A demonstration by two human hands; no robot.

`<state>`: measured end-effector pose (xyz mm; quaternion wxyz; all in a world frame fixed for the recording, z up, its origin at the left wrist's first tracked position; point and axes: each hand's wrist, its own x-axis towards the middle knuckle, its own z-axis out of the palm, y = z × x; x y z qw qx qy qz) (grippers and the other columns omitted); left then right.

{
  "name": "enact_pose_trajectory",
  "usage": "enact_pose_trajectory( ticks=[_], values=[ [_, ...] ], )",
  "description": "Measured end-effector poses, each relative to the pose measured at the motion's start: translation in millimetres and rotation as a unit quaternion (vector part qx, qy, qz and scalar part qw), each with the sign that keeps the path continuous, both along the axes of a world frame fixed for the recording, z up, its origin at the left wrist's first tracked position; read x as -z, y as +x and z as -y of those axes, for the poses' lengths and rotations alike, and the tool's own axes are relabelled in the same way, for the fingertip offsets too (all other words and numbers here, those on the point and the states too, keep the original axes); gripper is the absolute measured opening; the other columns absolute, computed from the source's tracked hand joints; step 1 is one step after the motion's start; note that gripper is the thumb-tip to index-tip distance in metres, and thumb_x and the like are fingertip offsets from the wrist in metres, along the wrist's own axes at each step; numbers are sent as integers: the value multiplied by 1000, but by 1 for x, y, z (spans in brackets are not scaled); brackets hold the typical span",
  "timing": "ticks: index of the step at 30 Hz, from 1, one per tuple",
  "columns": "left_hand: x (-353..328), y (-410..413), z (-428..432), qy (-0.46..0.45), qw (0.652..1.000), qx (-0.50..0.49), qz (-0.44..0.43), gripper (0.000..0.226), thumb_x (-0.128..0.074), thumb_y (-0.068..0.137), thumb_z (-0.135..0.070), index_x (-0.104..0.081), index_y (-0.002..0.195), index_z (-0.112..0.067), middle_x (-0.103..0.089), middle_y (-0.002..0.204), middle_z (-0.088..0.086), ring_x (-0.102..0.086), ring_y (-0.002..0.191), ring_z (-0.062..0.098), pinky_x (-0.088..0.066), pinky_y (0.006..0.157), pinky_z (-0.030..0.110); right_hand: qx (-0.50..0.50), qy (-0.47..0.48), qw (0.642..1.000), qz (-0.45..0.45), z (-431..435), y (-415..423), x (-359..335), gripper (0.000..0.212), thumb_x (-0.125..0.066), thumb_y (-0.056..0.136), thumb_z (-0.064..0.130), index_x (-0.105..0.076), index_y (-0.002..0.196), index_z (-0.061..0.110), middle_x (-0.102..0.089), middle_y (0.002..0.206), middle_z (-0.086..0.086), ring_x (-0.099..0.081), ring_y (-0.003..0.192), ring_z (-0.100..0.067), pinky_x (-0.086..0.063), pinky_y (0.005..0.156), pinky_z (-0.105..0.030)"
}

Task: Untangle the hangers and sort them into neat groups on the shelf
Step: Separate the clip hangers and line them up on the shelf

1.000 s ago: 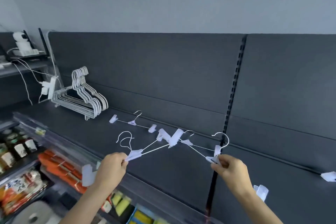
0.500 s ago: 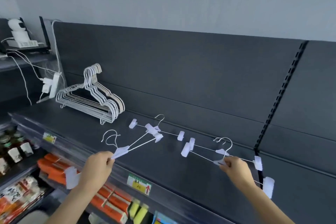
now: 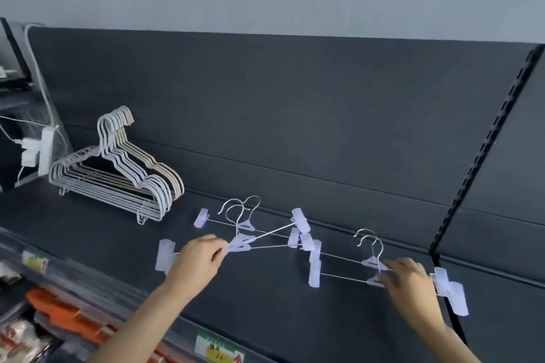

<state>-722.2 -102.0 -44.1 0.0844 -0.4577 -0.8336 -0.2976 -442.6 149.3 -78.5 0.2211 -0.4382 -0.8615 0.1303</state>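
On the dark shelf my left hand pinches the centre piece of a pair of white clip hangers, held just over a single clip hanger that lies flat near the back. My right hand grips the middle of a second pair of clip hangers, whose clips stick out past my fingers on the right. At the left back leans a neat stack of white and beige clothes hangers.
A white power strip with plugs and cables hangs at the shelf's left end. A slotted upright splits the back panel at the right. Below the shelf's front edge are price labels and packaged goods.
Both hands have pulled the two pairs of clip hangers apart. My left hand has carried its pair back over the single hanger; my right hand has lowered its pair to the shelf.
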Motion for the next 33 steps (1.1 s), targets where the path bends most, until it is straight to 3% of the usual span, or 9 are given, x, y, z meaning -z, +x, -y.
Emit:
enact_pose_trajectory(
  ticks=[4, 6, 11, 17, 21, 24, 27, 31, 33],
  values=[
    [9, -20, -5, -19, 999, 28, -9, 20, -62, 81, -7, -56, 63, -11, -53, 61, 3, -48, 54, 19, -44, 50, 38, -42, -109, 982, -147, 20, -32, -35, 13, -59, 85, 7, -69, 82, 14, -58, 84, -3, -56, 87, -28, -50, 62, -32],
    [13, -30, -5, -20, 999, 46, -19, 15, -64, 80, -7, -60, 66, -10, -56, 63, 2, -53, 55, 19, -48, 48, 38, -59, -115, 977, -170, 35, -53, -48, 17, -57, 87, 8, -66, 76, 18, -61, 86, -3, -58, 83, -23, -47, 71, -33],
    [25, -62, 3, -34, 992, 107, -51, 19, -72, 71, -6, -59, 62, -15, -54, 58, -5, -51, 51, 10, -42, 44, 22, -101, -87, 983, -129, 84, -110, -47, 13, -56, 87, 13, -67, 81, 11, -59, 83, -1, -54, 84, -18, -42, 74, -29],
    [44, -104, 5, -47, 982, 157, -92, 23, -72, 70, -6, -55, 58, -15, -52, 56, -6, -51, 52, 9, -43, 42, 21, -126, 19, 992, 0, 133, -171, -19, 6, -67, 77, 18, -70, 81, 17, -65, 80, 1, -61, 75, -23, -46, 63, -28],
    [43, -111, -1, -17, 965, 221, -142, 20, -50, 76, -14, -54, 57, -16, -47, 53, -8, -37, 60, 6, -38, 44, 18, -129, 67, 988, 53, 147, -195, -9, 16, -64, 60, 37, -69, 72, 28, -64, 64, 9, -62, 57, -10, -52, 56, -24],
    [53, -121, -6, -19, 963, 228, -145, 22, -45, 79, -17, -58, 60, -16, -51, 56, -9, -42, 60, 5, -42, 46, 20, -123, 29, 991, 49, 154, -205, -13, 15, -59, 76, 32, -68, 79, 21, -65, 72, 5, -63, 71, -18, -49, 69, -27],
    [59, -125, -8, -22, 970, 214, -117, 17, -53, 79, -18, -59, 63, -16, -54, 58, -8, -51, 57, 7, -47, 45, 24, -120, 7, 990, 69, 154, -214, -12, 18, -45, 90, 25, -58, 86, 13, -62, 89, -2, -55, 90, -23, -31, 67, -28],
    [52, -120, -9, -74, 965, 223, -120, 24, -81, 62, -16, -58, 58, -20, -54, 55, -11, -53, 50, 6, -45, 41, 20, -112, -54, 990, 60, 154, -219, -5, 25, -41, 91, 14, -65, 96, 16, -62, 97, 0, -54, 91, -18, -32, 56, -21],
    [44, -116, -5, -98, 956, 220, -166, 35, -87, 45, -36, -65, 72, -28, -62, 66, -16, -60, 61, 3, -53, 57, 15, -112, -74, 990, 50, 152, -216, 0, 24, -43, 90, 11, -67, 94, 14, -57, 89, 1, -56, 93, -19, -38, 64, -24]
  ],
)
